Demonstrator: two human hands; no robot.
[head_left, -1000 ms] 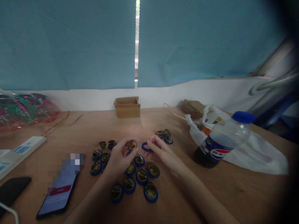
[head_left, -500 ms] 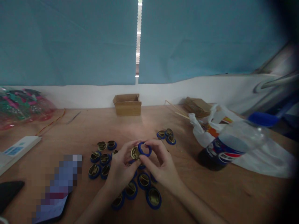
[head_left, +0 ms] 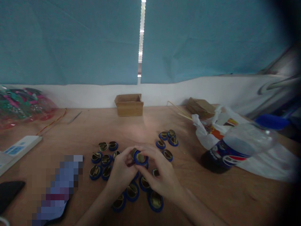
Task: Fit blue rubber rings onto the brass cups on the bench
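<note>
My left hand and my right hand meet above the wooden table, fingers pinched round one small round piece, a brass disc inside a blue ring. Under and around my hands lie several more blue-ringed brass discs. Another cluster of them lies to the left, and a smaller group to the upper right.
A cola bottle with a blue cap stands at the right on a white plastic bag. A small cardboard box sits at the back. A phone, a white strip and a pink bag are on the left.
My right hand brought a loose blue ring to the brass disc in my left hand. The ring now sits round the disc, with both hands pinched on it.
</note>
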